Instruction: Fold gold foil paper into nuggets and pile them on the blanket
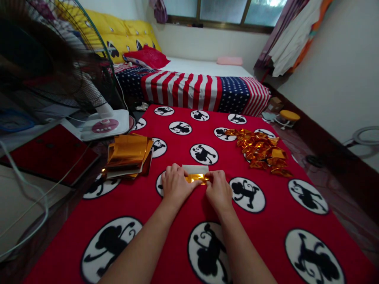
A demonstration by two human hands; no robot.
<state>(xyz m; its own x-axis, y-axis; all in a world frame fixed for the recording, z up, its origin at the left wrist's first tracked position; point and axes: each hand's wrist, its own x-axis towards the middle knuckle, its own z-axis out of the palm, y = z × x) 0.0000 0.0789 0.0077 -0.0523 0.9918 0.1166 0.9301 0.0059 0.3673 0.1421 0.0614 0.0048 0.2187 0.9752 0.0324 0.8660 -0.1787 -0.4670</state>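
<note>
A small sheet of gold foil paper [197, 178] with a pale backing strip along its far side lies on the red cloth, partly folded. My left hand [177, 183] rests on its left end, thumb stretched along the near edge. At the right end, my right hand [218, 190] pinches the foil between thumb and fingers. To the left is a stack of flat gold sheets [128, 154]. Farther off on the right sits a pile of folded gold pieces [260, 150].
The red cloth [177, 150] with monkey prints covers the surface under my hands. A fan [103, 122] stands at the left beside a dark red board [50, 152] and loose cables. Beyond are a bed [189, 88] and a yellow stool [289, 115].
</note>
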